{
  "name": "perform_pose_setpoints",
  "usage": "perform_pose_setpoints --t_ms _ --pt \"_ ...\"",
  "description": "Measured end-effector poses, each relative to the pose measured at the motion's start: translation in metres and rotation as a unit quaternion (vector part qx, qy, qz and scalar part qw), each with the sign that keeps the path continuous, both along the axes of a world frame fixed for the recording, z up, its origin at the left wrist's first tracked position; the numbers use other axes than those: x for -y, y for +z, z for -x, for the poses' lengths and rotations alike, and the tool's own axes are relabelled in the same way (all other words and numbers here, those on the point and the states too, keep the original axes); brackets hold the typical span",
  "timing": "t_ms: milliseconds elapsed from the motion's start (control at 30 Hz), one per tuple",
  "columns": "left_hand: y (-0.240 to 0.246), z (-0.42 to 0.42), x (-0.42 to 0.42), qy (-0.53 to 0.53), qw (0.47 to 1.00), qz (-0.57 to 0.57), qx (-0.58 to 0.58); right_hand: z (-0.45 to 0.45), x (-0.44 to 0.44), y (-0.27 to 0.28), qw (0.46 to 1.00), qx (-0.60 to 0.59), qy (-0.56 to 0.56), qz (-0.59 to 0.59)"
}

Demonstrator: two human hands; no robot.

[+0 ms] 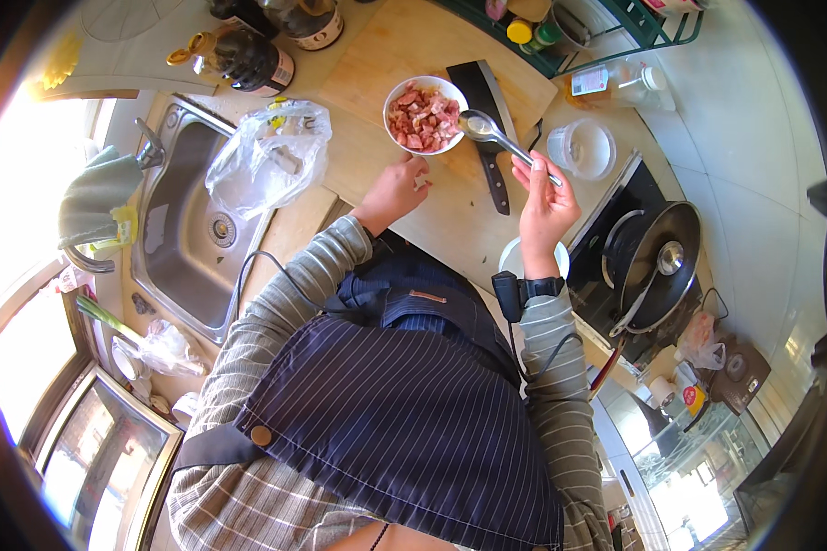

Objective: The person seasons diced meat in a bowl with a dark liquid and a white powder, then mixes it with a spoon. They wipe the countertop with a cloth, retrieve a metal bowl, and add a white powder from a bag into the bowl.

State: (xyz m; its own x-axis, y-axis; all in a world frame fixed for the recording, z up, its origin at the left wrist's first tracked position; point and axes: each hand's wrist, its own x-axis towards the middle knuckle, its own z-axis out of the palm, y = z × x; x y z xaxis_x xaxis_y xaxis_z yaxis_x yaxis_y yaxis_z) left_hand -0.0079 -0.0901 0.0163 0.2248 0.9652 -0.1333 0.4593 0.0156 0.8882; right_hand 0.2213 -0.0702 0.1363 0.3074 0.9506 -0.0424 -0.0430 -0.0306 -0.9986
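Note:
A white bowl of diced raw meat stands on the wooden cutting board. My right hand grips a metal spoon by its handle. The spoon's head hangs at the bowl's right rim, above the blade of a cleaver. That cleaver lies on the board with its black handle towards me. My left hand is at the near side of the bowl, fingers curled; whether they touch the bowl is hard to tell.
Left of the board, a clear plastic bag lies beside the steel sink. Dark sauce bottles stand at the back left. A clear plastic tub sits right of the board, near a wok holding a ladle.

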Motion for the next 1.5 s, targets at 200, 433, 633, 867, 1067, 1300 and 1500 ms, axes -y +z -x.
perform_pose_setpoints --t_ms 200,433,633,867,1067,1300,1500 --pt "-0.005 0.001 -0.005 -0.078 0.989 -0.055 -0.110 0.005 0.002 -0.003 1.000 -0.008 -0.003 0.010" --pt "-0.014 -0.012 -0.015 -0.117 0.973 -0.023 -0.200 0.008 0.003 -0.003 1.000 -0.007 0.004 0.012" --pt "-0.008 -0.016 -0.019 -0.127 0.973 0.032 -0.192 0.010 0.003 -0.004 1.000 -0.017 0.002 0.014" --pt "-0.012 -0.015 -0.016 -0.134 0.975 0.009 -0.179 0.010 0.003 -0.005 1.000 -0.017 0.005 0.014" --pt "0.031 -0.009 -0.012 -0.137 0.985 -0.022 -0.104 0.010 0.001 -0.004 1.000 -0.025 0.005 0.012" --pt "0.086 0.021 -0.055 0.025 0.992 -0.124 -0.017 0.020 -0.008 -0.001 0.998 0.031 0.057 -0.027" --pt "0.077 0.043 -0.075 0.091 0.991 -0.080 -0.062 0.023 -0.021 0.010 0.967 0.191 0.152 -0.066"
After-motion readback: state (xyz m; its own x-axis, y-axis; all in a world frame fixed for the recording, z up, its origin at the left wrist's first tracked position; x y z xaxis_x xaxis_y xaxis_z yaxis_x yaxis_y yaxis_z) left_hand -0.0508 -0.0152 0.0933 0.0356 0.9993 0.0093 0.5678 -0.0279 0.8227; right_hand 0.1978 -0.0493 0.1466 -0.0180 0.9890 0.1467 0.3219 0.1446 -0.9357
